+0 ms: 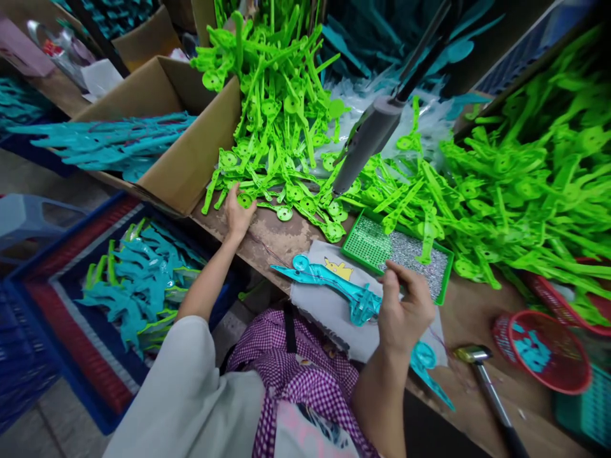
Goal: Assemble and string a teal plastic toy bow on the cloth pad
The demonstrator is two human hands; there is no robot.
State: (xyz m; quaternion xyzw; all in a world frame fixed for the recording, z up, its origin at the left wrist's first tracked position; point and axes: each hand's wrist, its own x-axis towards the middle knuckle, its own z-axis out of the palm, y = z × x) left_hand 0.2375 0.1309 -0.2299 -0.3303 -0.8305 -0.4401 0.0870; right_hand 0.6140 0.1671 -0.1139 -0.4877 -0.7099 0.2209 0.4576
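Note:
My left hand (pixel 240 216) is at the front edge of a heap of bright green plastic parts (pixel 281 127), thumb and fingers around the round end of one green plastic part (pixel 245 201). My right hand (pixel 405 305) is raised above the cloth, fingers pinched together; what they hold, if anything, is too small to make out. Below it, a turquoise plastic part (pixel 324 277) with a round disc lies on a grey cloth (pixel 315 312). Another turquoise part (pixel 424 357) shows beyond my right wrist. A green tray (pixel 365 238) of small metal pieces stands just past my right fingers.
A grey electric screwdriver (pixel 367 140) hangs over the bench. A hammer (pixel 491 388) and a red basket (pixel 541 350) are at the right. On the left stand a cardboard box (pixel 191 152) of turquoise parts and a blue crate (pixel 28 286). More green parts (pixel 529 191) are heaped at the right.

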